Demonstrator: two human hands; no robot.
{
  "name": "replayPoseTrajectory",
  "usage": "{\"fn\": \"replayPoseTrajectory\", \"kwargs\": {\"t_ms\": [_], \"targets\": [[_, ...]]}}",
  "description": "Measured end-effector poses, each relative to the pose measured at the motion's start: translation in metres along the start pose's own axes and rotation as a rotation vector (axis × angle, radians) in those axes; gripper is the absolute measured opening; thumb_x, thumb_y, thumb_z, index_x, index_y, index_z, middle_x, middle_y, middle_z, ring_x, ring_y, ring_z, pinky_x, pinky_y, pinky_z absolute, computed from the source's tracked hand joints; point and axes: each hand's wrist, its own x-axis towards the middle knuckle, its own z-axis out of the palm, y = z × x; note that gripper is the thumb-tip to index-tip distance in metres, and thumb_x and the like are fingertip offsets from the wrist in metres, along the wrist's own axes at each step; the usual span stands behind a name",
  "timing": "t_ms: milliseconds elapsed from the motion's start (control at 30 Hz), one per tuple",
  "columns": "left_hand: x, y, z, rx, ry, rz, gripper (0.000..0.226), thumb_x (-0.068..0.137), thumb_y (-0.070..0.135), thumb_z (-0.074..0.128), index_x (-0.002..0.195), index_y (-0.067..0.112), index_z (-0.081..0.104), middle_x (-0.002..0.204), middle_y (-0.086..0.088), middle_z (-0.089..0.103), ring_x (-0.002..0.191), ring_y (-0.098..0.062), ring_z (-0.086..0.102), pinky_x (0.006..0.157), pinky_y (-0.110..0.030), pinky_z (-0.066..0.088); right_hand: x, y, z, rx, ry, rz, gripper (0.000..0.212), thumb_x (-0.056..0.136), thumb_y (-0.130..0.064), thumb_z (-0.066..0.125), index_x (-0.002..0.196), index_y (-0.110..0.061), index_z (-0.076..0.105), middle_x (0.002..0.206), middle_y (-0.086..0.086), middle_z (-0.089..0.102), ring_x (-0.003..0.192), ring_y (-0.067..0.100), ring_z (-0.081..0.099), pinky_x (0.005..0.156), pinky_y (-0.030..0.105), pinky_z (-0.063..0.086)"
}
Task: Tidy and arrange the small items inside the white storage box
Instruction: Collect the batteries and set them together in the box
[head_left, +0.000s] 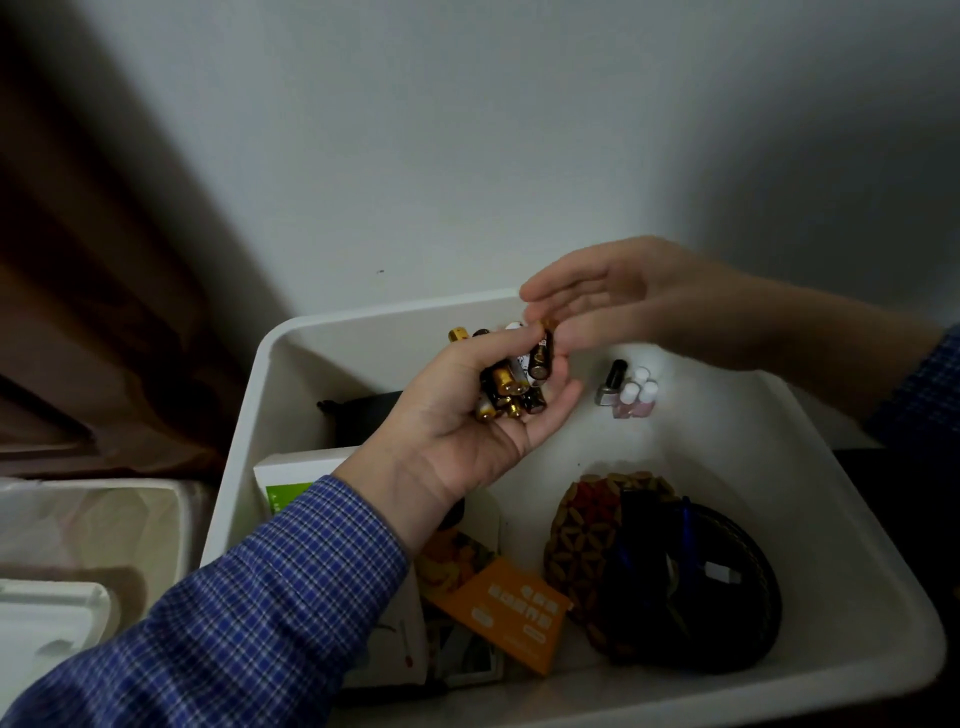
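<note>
My left hand (467, 415) is palm up over the white storage box (831, 519), its fingers cupped round a bunch of black-and-gold batteries (511, 387). My right hand (623, 306) reaches in from the right above the far rim. Its fingertips pinch the top of one battery (543, 353) that stands in the bunch. Small nail polish bottles (628, 389) stand on the box floor near the far wall. A round woven mat (587, 535) lies at the right with a dark cable bundle (685, 582) on it.
Orange card packets (511, 613) and a white box with a green label (291, 483) lie in the left half of the storage box, a black item (363, 410) behind them. A lined bin (93, 525) stands left of the box. A brown curtain (93, 260) hangs beside the wall.
</note>
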Motion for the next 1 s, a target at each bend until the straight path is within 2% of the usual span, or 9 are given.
{"fn": "replayPoseTrajectory", "kwargs": {"t_ms": [33, 100, 200, 333, 567, 767, 867, 933, 1000], "targets": [[-0.001, 0.0, 0.001, 0.021, -0.012, -0.013, 0.011, 0.073, 0.006, 0.074, 0.084, 0.007, 0.072, 0.08, -0.009, 0.071, 0.066, -0.017, 0.071, 0.061, -0.034, 0.061, -0.001, 0.0, -0.005, 0.001, -0.011, 0.028, 0.045, 0.073, -0.037, 0.083, 0.115, -0.023, 0.072, 0.107, 0.001, 0.076, 0.098, 0.013, 0.071, 0.089, 0.04, 0.057], [-0.002, 0.001, 0.001, 0.085, -0.055, -0.051, 0.009, 0.075, 0.009, 0.073, 0.083, 0.005, 0.073, 0.08, -0.009, 0.071, 0.066, -0.015, 0.07, 0.052, -0.026, 0.059, -0.002, 0.001, -0.007, -0.005, -0.049, 0.064, 0.03, 0.081, -0.039, 0.08, 0.107, -0.024, 0.077, 0.092, 0.0, 0.077, 0.076, 0.007, 0.065, 0.069, 0.032, 0.053], [-0.003, 0.003, 0.001, 0.118, -0.088, -0.092, 0.012, 0.076, 0.012, 0.072, 0.079, 0.001, 0.075, 0.079, -0.009, 0.07, 0.064, -0.014, 0.069, 0.047, -0.021, 0.056, -0.001, 0.006, -0.003, 0.095, -0.077, 0.12, 0.024, 0.079, -0.038, 0.076, 0.095, -0.021, 0.08, 0.081, 0.001, 0.075, 0.065, 0.005, 0.059, 0.059, 0.021, 0.048], [-0.004, 0.005, 0.002, 0.157, -0.083, -0.076, 0.016, 0.077, 0.016, 0.067, 0.077, 0.001, 0.074, 0.075, -0.009, 0.068, 0.057, -0.013, 0.066, 0.042, -0.02, 0.053, -0.004, 0.012, -0.006, 0.297, -0.207, 0.159, 0.015, 0.089, -0.025, 0.07, 0.091, -0.011, 0.074, 0.085, 0.004, 0.07, 0.071, 0.005, 0.061, 0.06, 0.02, 0.049], [-0.004, 0.007, 0.002, 0.137, -0.264, -0.134, 0.014, 0.081, 0.014, 0.054, 0.087, 0.004, 0.062, 0.07, -0.006, 0.061, 0.047, -0.009, 0.052, 0.033, -0.016, 0.044, -0.007, 0.011, -0.031, 0.609, -0.091, 0.132, 0.014, 0.084, -0.019, 0.065, 0.098, -0.014, 0.067, 0.084, -0.002, 0.064, 0.072, 0.007, 0.06, 0.059, 0.018, 0.05], [-0.002, 0.008, -0.001, 0.162, -0.247, -0.141, 0.022, 0.075, 0.01, 0.064, 0.096, 0.006, 0.059, 0.073, -0.008, 0.061, 0.048, -0.009, 0.052, 0.033, -0.015, 0.044, 0.0, 0.01, -0.021, 0.465, -0.317, 0.259, 0.043, 0.084, -0.017, 0.061, 0.125, -0.002, 0.064, 0.093, 0.009, 0.065, 0.069, 0.012, 0.054, 0.056, 0.03, 0.041], [-0.002, 0.008, 0.0, 0.283, -0.197, -0.108, 0.012, 0.074, 0.008, 0.066, 0.086, 0.005, 0.065, 0.076, -0.011, 0.062, 0.047, -0.01, 0.05, 0.031, -0.014, 0.039, 0.003, 0.01, -0.015, 0.328, -0.478, 0.325, 0.044, 0.088, -0.025, 0.063, 0.126, -0.004, 0.062, 0.095, 0.018, 0.046, 0.067, 0.016, 0.044, 0.061, 0.051, 0.018], [-0.002, 0.007, -0.001, 0.364, -0.169, -0.087, 0.01, 0.079, 0.008, 0.064, 0.089, 0.006, 0.064, 0.077, -0.01, 0.062, 0.049, -0.01, 0.049, 0.032, -0.013, 0.036, 0.003, 0.009, -0.015, 0.31, -0.456, 0.367, 0.04, 0.085, -0.031, 0.07, 0.12, -0.011, 0.068, 0.095, 0.016, 0.046, 0.065, 0.015, 0.046, 0.064, 0.051, 0.016], [-0.002, 0.007, -0.001, 0.401, -0.144, -0.075, 0.014, 0.081, 0.009, 0.064, 0.095, 0.006, 0.061, 0.078, -0.008, 0.062, 0.05, -0.01, 0.05, 0.033, -0.012, 0.036, 0.001, 0.008, -0.015, 0.326, -0.401, 0.37, 0.034, 0.083, -0.03, 0.075, 0.112, -0.014, 0.071, 0.085, 0.014, 0.054, 0.063, 0.014, 0.052, 0.065, 0.042, 0.028]]}}
